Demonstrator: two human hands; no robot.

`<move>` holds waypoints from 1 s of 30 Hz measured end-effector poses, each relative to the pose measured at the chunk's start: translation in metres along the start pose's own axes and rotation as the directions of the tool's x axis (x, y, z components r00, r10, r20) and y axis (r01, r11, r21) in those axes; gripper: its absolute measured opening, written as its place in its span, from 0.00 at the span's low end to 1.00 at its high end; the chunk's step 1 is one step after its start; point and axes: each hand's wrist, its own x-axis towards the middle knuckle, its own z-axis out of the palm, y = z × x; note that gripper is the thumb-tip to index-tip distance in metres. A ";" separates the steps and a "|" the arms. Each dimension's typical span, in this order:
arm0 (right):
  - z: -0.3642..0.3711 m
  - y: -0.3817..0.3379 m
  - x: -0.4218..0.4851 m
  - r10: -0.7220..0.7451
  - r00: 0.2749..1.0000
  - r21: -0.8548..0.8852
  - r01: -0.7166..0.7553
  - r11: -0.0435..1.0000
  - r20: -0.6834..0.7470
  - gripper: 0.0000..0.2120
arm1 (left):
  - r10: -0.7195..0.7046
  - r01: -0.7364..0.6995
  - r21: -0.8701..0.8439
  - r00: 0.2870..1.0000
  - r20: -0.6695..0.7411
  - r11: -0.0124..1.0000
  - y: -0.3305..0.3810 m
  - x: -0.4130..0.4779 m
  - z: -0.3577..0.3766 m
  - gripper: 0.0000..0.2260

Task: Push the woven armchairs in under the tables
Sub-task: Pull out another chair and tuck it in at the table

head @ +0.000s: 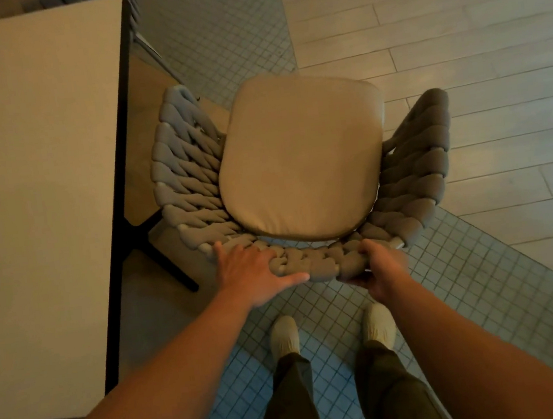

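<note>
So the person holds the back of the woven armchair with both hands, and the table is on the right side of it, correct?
Not quite. The head view shows the table on the left of the woven armchair. The rest is right: left hand and right hand are both on its back.

thick woven rope armchair (189, 184), smooth leathery cushion (303, 158), matt table (39, 167).

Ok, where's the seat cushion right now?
In the head view the tan seat cushion lies mid-frame on the woven armchair, right of the table and just beyond both hands on the backrest.
</note>
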 end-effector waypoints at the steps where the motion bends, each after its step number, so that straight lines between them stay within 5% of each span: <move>1: -0.004 -0.005 0.001 -0.004 1.000 -0.016 0.004 1.000 0.002 0.05 | -0.013 0.013 -0.011 1.000 0.012 1.000 0.006 -0.001 0.001 0.50; 16: -0.039 -0.070 0.025 -0.054 0.998 -0.189 0.056 0.980 0.018 0.14 | -0.140 0.145 -0.142 0.989 0.044 0.979 0.084 0.001 0.001 0.51; 20: -0.044 -0.066 0.022 -0.072 0.997 -0.150 0.074 0.986 0.022 0.09 | -0.134 0.110 -0.308 0.989 -0.060 0.945 0.081 -0.008 0.002 0.40; 23: -0.046 -0.057 0.012 -0.151 0.988 -0.181 0.145 0.973 -0.019 0.12 | -0.290 0.061 -0.747 0.940 -0.180 0.662 0.066 -0.020 0.013 0.21; 26: -0.054 -0.045 -0.003 -0.321 0.944 -0.410 0.264 0.873 -0.077 0.13 | -0.553 0.019 -0.933 0.810 -0.195 0.358 0.052 -0.034 0.012 0.07; 30: -0.068 -0.041 -0.033 -0.654 0.743 -0.774 0.495 0.394 0.143 0.10 | -0.808 0.044 -0.998 0.589 -0.017 0.053 0.035 -0.039 0.002 0.03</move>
